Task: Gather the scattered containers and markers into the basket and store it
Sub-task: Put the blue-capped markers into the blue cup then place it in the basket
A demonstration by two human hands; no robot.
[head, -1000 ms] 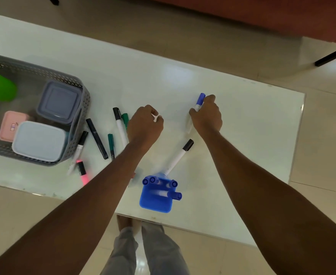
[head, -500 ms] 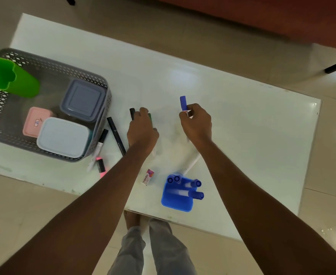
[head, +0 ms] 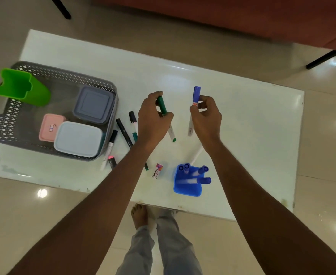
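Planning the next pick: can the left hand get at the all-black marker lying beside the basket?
Probably yes for reach: the all-black marker lies uncovered beside the left hand. But that hand grips a green marker, so its fingers are busy.

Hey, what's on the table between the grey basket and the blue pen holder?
In the head view: several loose markers, a pink-tipped marker and a small Camlin box.
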